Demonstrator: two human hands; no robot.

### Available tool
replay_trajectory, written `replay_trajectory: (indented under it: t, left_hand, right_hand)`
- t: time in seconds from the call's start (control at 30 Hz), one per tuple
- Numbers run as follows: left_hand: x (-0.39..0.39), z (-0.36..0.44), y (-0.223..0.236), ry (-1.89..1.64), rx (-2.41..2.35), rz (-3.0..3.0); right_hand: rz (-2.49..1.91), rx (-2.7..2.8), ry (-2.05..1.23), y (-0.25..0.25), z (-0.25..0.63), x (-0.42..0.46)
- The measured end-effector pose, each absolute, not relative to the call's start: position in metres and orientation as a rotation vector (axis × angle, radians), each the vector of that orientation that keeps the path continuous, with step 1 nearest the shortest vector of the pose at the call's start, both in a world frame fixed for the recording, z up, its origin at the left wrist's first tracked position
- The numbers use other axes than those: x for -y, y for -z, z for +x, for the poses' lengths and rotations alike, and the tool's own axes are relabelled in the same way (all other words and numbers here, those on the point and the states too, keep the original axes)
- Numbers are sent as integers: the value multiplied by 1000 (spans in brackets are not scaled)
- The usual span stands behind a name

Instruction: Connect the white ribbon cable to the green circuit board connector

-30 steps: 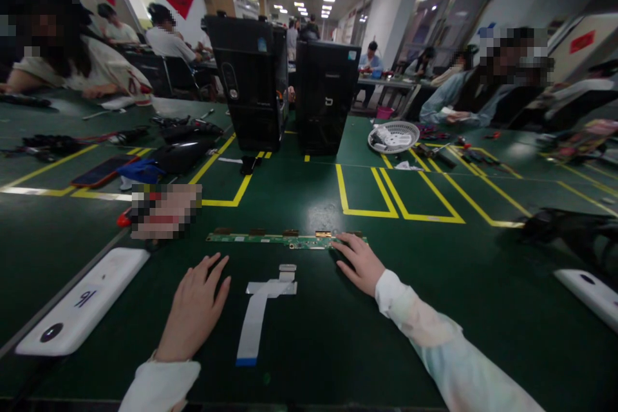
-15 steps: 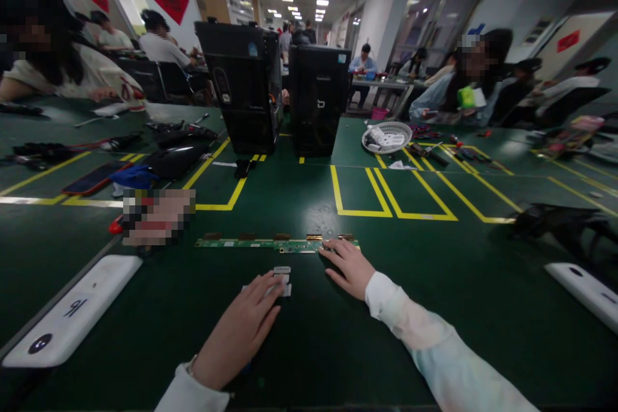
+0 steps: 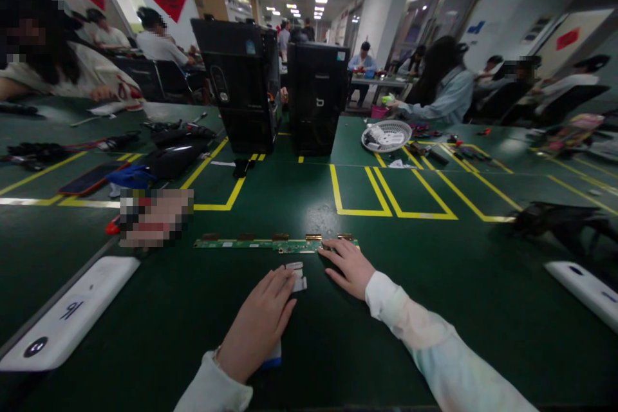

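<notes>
My left hand point(image 3: 263, 312) is closed over a flat ribbon cable point(image 3: 299, 282), its fingers bent and the thumb a little apart. The cable's white connector end shows past the fingertips, and a blue end shows below the palm; the middle is hidden. Just beyond lies a long, narrow green circuit board point(image 3: 255, 244) with copper-coloured tabs along its far edge. My right hand point(image 3: 350, 267) rests on the board's right end, fingers spread and touching it, thumb on the table.
Two black computer towers point(image 3: 316, 100) stand ahead. A white basket point(image 3: 386, 136) sits behind yellow tape marks. White devices point(image 3: 72, 315) lie at both sides, and dark cables point(image 3: 48, 148) at left. People sit around the table.
My left hand has moved right and slightly forward, and the ribbon cable has shifted right with it. My right hand stays on the circuit board. A person at right has turned away.
</notes>
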State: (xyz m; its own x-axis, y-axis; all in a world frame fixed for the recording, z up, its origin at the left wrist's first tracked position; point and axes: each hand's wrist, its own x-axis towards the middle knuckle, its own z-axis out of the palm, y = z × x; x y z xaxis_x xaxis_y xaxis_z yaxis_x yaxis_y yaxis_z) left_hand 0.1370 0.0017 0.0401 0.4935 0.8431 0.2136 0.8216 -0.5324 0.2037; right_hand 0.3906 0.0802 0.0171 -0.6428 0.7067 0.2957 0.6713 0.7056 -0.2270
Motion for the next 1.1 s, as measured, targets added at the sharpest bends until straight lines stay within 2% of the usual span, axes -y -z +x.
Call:
replay_trajectory:
  t: [0.2,0.6,1.1]
  left_hand:
    - [-3,139,-40,-327,-1402,2640]
    - [-15,177,-37,-389,-1433,2704]
    - [-10,184,-37,-407,-1529,2742]
  right_hand:
    - [-1082,2549,-148,-19,391,-80]
    - [-1092,2571,-118,-18,390,-80]
    - [-1110,2559,-122,-19,390,-80]
